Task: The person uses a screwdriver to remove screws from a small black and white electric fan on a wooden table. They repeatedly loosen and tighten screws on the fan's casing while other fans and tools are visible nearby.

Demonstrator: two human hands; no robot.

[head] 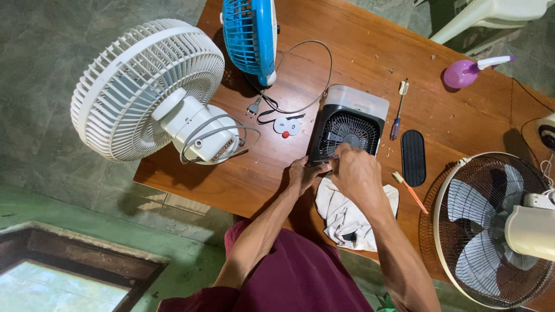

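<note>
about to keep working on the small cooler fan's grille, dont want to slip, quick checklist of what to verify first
1. Left hand steadying the small black-and-white cooler fan at its lower front corner: ok.
2. Right hand on the front grille; whether it holds a tool: cannot tell, the fingers hide it.
3. Fan resting fully on the wooden table: ok.
4. Screwdriver within reach, beside the fan: ok.
5. White cloth under the right wrist, hanging over the table edge: not ok, it could slide.
6. Cooler fan's own cord unplugged: cannot tell; one loose plug lies nearby.
</note>
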